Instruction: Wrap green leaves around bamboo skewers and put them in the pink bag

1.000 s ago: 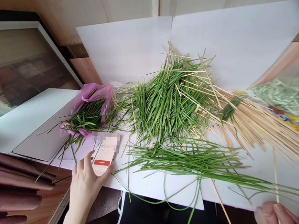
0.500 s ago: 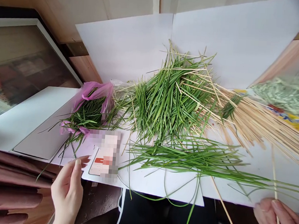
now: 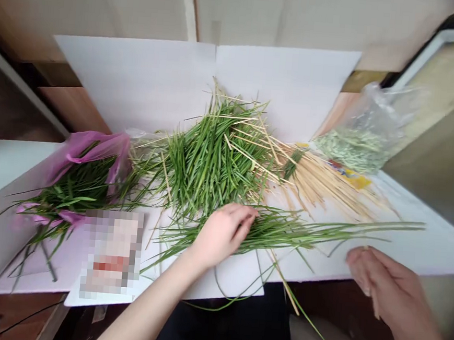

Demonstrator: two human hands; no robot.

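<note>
My left hand (image 3: 224, 233) lies curled over a loose bunch of long green leaves (image 3: 285, 232), gripping them near the middle of the white sheet (image 3: 140, 79). My right hand (image 3: 383, 282) is blurred at the sheet's front edge, pinching a thin bamboo skewer (image 3: 374, 303). Behind my left hand rises a large heap of green leaves (image 3: 212, 163) mixed with skewers. A pile of bamboo skewers (image 3: 320, 182) fans out to its right. A pixelated phone (image 3: 112, 250) lies on the table, apart from both hands.
A pink plastic bag (image 3: 90, 151) with more green leaves sits at the left. A transparent bag (image 3: 372, 126) of pale green material lies at the back right, near a yellow printed package (image 3: 352, 177). A framed picture (image 3: 436, 102) leans at the right.
The view has swung left, shifting everything rightward-to-leftward in the picture. My left hand has left the phone and now grips the leaves. My right hand has moved inward with the skewer.
</note>
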